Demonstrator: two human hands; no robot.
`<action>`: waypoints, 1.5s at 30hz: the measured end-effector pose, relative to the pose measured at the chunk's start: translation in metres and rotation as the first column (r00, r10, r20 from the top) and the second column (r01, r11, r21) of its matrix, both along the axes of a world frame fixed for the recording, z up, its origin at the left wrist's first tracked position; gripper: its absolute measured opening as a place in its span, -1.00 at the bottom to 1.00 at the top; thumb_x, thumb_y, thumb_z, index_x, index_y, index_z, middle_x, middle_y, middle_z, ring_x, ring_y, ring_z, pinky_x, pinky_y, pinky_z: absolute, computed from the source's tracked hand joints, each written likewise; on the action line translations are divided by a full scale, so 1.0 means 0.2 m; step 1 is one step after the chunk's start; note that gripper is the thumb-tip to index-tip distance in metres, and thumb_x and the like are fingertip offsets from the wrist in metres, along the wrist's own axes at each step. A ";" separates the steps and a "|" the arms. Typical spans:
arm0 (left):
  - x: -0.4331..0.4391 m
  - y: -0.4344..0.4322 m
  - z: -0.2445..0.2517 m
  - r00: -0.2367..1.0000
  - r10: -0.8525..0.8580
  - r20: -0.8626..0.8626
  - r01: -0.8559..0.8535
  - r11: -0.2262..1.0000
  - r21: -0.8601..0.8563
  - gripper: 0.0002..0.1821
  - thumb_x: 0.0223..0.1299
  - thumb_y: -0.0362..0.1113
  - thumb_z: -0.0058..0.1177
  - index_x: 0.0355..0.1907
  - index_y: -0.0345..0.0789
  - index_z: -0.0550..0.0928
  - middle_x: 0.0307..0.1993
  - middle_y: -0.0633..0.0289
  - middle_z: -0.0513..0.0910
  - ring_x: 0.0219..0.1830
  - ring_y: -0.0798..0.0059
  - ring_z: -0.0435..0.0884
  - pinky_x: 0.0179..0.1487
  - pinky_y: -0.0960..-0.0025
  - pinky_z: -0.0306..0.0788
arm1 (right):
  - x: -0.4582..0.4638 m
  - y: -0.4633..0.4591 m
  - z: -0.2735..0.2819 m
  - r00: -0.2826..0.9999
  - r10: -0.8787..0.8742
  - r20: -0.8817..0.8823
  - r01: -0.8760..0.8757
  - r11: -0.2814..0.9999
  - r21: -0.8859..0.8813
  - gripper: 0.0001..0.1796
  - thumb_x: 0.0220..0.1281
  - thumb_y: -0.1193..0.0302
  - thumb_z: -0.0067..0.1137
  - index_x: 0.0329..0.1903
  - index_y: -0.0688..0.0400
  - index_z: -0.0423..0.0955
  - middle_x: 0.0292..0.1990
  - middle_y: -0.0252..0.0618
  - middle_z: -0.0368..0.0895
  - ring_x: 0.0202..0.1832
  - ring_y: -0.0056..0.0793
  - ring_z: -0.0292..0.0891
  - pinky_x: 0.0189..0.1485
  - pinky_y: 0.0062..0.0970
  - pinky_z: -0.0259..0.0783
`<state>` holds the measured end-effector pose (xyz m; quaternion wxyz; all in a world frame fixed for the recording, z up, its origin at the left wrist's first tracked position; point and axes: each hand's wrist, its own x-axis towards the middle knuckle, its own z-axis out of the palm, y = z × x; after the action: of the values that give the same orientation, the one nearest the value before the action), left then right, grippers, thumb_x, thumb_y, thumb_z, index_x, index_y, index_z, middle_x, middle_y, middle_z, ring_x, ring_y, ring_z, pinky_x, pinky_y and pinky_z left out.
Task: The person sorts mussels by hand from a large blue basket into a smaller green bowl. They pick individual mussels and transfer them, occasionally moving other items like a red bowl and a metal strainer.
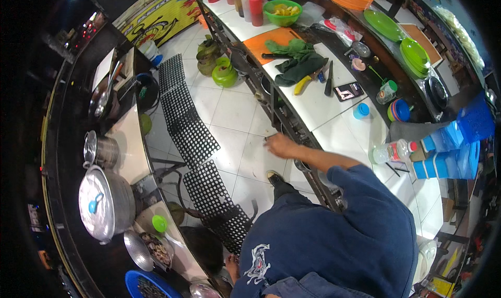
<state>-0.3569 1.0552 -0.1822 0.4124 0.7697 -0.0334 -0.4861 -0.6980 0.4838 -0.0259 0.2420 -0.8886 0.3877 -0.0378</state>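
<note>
My right hand (pixel 282 145) hangs over the white tiled floor (pixel 235 141), left of the long counter (pixel 325 114). Its fingers are curled and slightly blurred. A small dark thing shows at the fingertips, too small to make out. Low in the picture, my left hand (pixel 233 267) is partly hidden by my navy shirt (pixel 332 239); whether it holds anything is unclear. Nearest to it are the left-hand worktop (pixel 186 259) and a perforated black floor mat (pixel 223 204). One dark shoe (pixel 276 177) is visible below my right hand.
On the counter lie a green cloth (pixel 299 65), an orange cutting board (pixel 258 45), a knife (pixel 329 80), a phone (pixel 349 91) and a plastic bottle (pixel 393 152). Green gas cylinders (pixel 224 74) stand on the floor. A lidded metal pot (pixel 113 204) occupies the left side.
</note>
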 end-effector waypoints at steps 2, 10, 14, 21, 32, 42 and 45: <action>-0.04 0.15 -0.07 0.999 -0.026 0.019 0.028 0.997 -0.070 -0.75 0.30 -0.19 0.02 -0.17 -0.36 0.54 -0.40 0.23 0.59 -0.39 0.54 0.50 -0.32 0.46 0.37 | 0.03 0.31 -0.14 0.989 0.070 -0.133 -0.040 0.975 0.219 -0.65 0.18 0.28 0.09 0.01 0.08 0.54 -0.01 0.03 0.55 0.05 0.01 0.46 0.14 -0.14 0.37; -0.36 0.93 -0.08 0.913 0.387 -0.129 -0.366 0.917 0.160 -0.73 0.22 -0.13 -0.02 -0.11 -0.24 0.47 -0.33 0.22 0.55 -0.33 0.35 0.57 -0.23 0.17 0.42 | -0.14 1.24 -0.69 0.838 0.370 -0.402 -0.168 0.874 0.456 -0.57 0.24 0.15 -0.12 -0.16 0.22 0.59 -0.13 0.04 0.62 -0.06 -0.01 0.55 0.00 -0.11 0.43; -0.53 1.16 0.00 0.724 0.661 -0.199 -0.587 0.741 0.327 -0.73 0.17 -0.07 0.01 -0.18 -0.18 0.47 -0.34 0.26 0.54 -0.31 0.41 0.56 -0.23 0.09 0.38 | -0.05 1.30 -0.80 0.738 0.511 -0.441 -0.132 0.749 0.649 -0.53 0.12 0.07 0.10 0.00 0.09 0.57 -0.01 -0.03 0.60 0.06 -0.10 0.52 0.09 -0.20 0.41; -0.77 1.14 0.12 0.712 0.653 -0.256 -0.555 0.748 0.365 -0.37 0.17 0.27 -0.02 -0.19 -0.34 0.64 -0.10 0.09 0.57 -0.10 0.28 0.45 -0.06 0.01 0.37 | 0.92 1.15 -0.64 0.751 0.608 -0.258 -0.485 0.773 0.408 -0.67 0.19 0.26 0.12 -0.07 0.18 0.58 -0.35 -0.05 0.67 -0.37 -0.28 0.61 -0.19 -0.30 0.48; -0.87 1.14 0.12 0.326 0.929 -0.176 -0.871 0.368 0.326 -0.51 0.25 0.16 -0.02 -0.34 -0.30 0.57 -0.45 0.28 0.56 -0.43 0.47 0.52 -0.42 0.32 0.37 | 2.89 2.17 0.49 0.600 0.541 0.589 -0.785 0.543 0.300 -0.81 0.32 0.51 0.04 -0.09 0.33 0.50 -0.31 -0.27 0.65 -0.29 -0.57 0.56 -0.18 -0.58 0.44; -0.37 1.20 0.43 -0.090 0.992 -0.090 -0.982 -0.073 0.175 -0.66 0.33 0.02 -0.04 -0.25 -0.25 0.50 -0.36 0.34 0.55 -0.34 0.53 0.57 -0.38 0.42 0.38 | 4.11 3.24 0.27 0.296 0.750 0.592 -0.938 0.110 0.329 -0.81 0.22 0.46 0.06 -0.12 0.18 0.54 -0.36 -0.09 0.63 -0.34 -0.32 0.59 -0.25 -0.41 0.45; -0.27 1.14 0.54 -0.087 0.995 -0.041 -0.985 -0.080 0.152 -0.68 0.34 -0.02 -0.06 -0.22 -0.26 0.52 -0.30 0.31 0.59 -0.26 0.52 0.59 -0.32 0.42 0.40 | 4.32 3.53 0.06 0.241 0.793 0.560 -0.950 0.075 0.303 -0.80 0.20 0.48 0.06 -0.13 0.19 0.54 -0.34 -0.05 0.63 -0.30 -0.22 0.60 -0.21 -0.32 0.46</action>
<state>-0.4105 1.2840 -0.0747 0.6093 0.5249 0.5889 -0.0804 0.1659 1.1900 -0.0148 0.5252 -0.7950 -0.2745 0.1295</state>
